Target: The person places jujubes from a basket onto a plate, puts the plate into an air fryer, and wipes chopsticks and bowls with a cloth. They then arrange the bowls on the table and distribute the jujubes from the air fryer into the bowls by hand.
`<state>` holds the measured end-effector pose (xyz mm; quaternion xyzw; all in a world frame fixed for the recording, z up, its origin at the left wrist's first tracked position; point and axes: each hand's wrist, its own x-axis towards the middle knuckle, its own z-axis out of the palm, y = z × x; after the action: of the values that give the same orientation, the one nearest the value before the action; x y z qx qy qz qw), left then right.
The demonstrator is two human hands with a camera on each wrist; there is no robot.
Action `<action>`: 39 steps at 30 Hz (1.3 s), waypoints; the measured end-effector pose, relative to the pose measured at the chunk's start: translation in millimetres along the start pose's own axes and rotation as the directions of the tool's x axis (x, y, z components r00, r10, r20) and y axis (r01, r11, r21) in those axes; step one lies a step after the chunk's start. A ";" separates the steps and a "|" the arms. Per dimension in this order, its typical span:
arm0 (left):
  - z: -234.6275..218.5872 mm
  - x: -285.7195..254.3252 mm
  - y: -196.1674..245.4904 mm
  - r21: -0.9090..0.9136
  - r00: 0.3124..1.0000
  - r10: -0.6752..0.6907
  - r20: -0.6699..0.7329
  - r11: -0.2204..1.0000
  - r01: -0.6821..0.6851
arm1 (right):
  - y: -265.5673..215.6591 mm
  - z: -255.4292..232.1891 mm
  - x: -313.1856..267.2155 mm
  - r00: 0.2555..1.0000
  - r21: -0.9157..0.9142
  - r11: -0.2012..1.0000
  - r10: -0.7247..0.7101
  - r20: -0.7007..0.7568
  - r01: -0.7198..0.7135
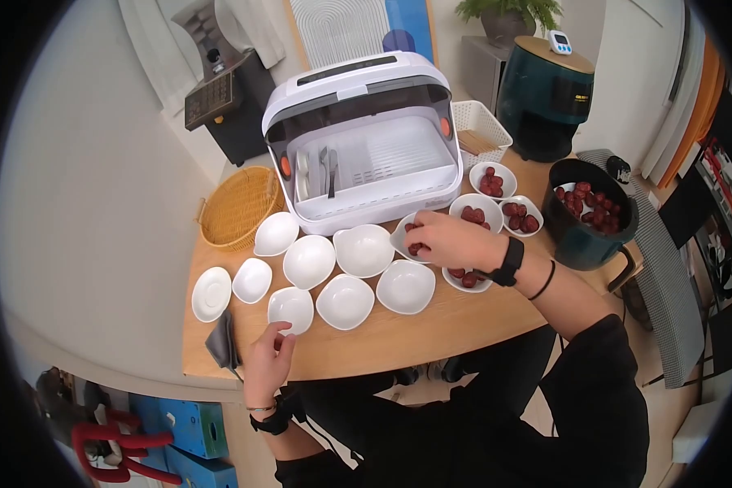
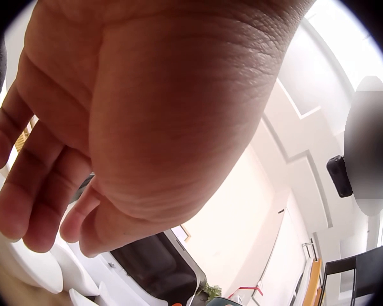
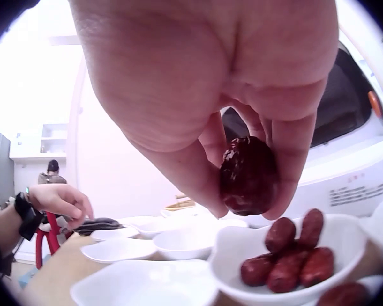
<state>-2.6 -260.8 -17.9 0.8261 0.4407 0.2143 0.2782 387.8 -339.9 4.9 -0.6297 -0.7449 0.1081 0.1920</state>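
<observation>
My right hand (image 1: 457, 241) pinches a dark red date (image 3: 249, 177) between thumb and fingers. In the right wrist view the date hangs close above a white bowl (image 3: 227, 271) with several dates (image 3: 286, 271) in it. My left hand (image 1: 267, 366) holds nothing; its loosely bent fingers are right at the near side of a small white bowl (image 1: 291, 306) at the table's front. More white bowls without dates, such as one in the middle (image 1: 346, 301), stand in rows between the hands. Several bowls on the right, including the back one (image 1: 508, 174), contain dates.
A dark green pot (image 1: 587, 254) with many dates stands at the right, its handle outward. Behind the bowls is a white cabinet (image 1: 374, 199) with an open lid. A wicker basket (image 1: 240, 210), a grey cloth (image 1: 221, 343) and an air fryer (image 1: 545, 98) are also on the table.
</observation>
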 end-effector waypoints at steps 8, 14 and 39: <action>8.3 14.4 17.3 -0.040 0.999 0.041 0.035 0.998 -0.040 | -27.2 37.1 -20.7 0.988 0.090 0.989 -0.128 0.085 0.121; 13.4 20.3 46.2 -0.024 0.994 0.077 0.082 0.997 -0.076 | -37.3 41.4 -24.5 0.969 0.080 0.993 -0.098 0.228 0.082; 98.5 101.5 120.0 0.059 0.754 0.624 0.206 0.761 -0.646 | 29.8 -87.5 -106.7 0.878 -0.034 0.981 0.156 -0.454 -0.191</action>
<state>182.3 -256.3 -3.3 0.9579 0.1201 0.1950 0.1733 465.7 -446.0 55.9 -0.7088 -0.6246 -0.0522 0.3236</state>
